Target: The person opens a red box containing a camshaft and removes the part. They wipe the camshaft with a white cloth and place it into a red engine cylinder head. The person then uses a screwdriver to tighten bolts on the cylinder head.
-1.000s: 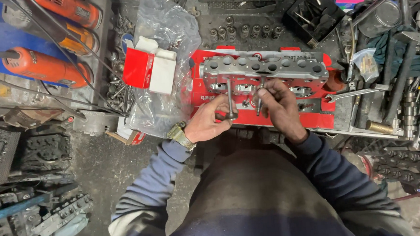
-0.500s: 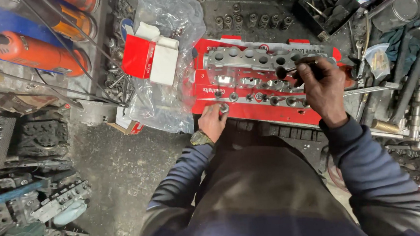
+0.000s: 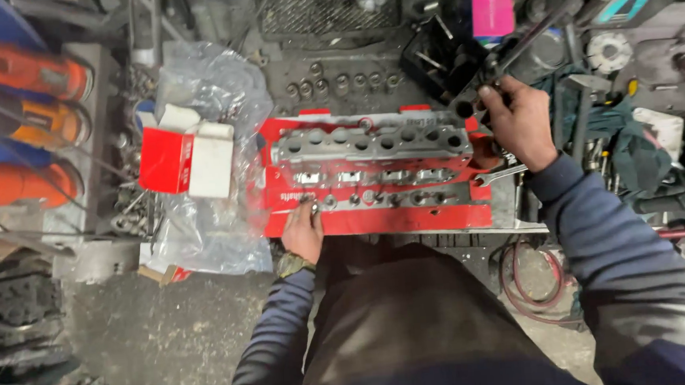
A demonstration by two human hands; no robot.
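Note:
A grey metal cylinder head (image 3: pixel 371 145) with rows of round ports lies on a red sheet (image 3: pixel 376 219) on the bench in front of me. My left hand (image 3: pixel 304 233) rests at the sheet's near left corner, fingers curled by a small shiny part on the head's front edge. My right hand (image 3: pixel 516 118) is past the head's right end, fingers closed around a dark tool (image 3: pixel 486 96) beside a black tray of tools (image 3: pixel 441 56). My dark sleeves and apron fill the lower part of the view.
A red and white box (image 3: pixel 186 158) sits on a clear plastic bag (image 3: pixel 211 240) left of the head. Orange power tools (image 3: pixel 18 70) lie far left. A wrench (image 3: pixel 500 176), a pink box (image 3: pixel 492 5), small round parts (image 3: pixel 324 83) and a red hose (image 3: pixel 530 280) surround the bench.
My right hand has moved from the middle of the cylinder head out to its right end. My left hand has dropped back to the near left corner.

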